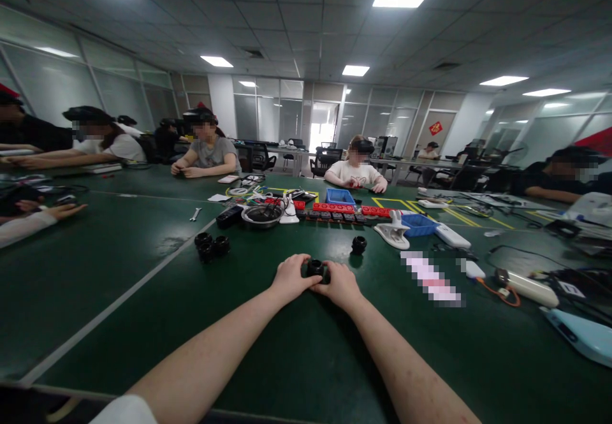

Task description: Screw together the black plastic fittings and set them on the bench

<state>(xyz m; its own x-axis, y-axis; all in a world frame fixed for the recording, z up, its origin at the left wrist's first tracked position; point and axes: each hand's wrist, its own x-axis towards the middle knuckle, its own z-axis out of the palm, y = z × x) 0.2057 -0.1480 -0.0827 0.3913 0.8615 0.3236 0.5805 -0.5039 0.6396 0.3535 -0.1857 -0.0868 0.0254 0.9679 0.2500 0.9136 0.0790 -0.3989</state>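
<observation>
Between my hands is a black ribbed round fitting point(315, 267) with an opening on top, at or just above the green table point(268, 373). My left hand point(291, 278) grips it from the left, thumb across its near side. From the right, my right hand point(340, 284) closes on the same piece, its thumb near the other thumb. A similar black fitting point(358, 245) stands alone a little beyond my right hand. Farther left, several more black fittings point(204, 247) sit in a cluster.
Across the table's middle lie red and black power strips point(335, 215), a round metal pan point(262, 216), blue trays point(418, 224) and a white clamp-like stand point(393, 233). A wrench point(195, 214) lies at left. Cables and a light-blue device point(578, 335) occupy the right. Other people sit around the table.
</observation>
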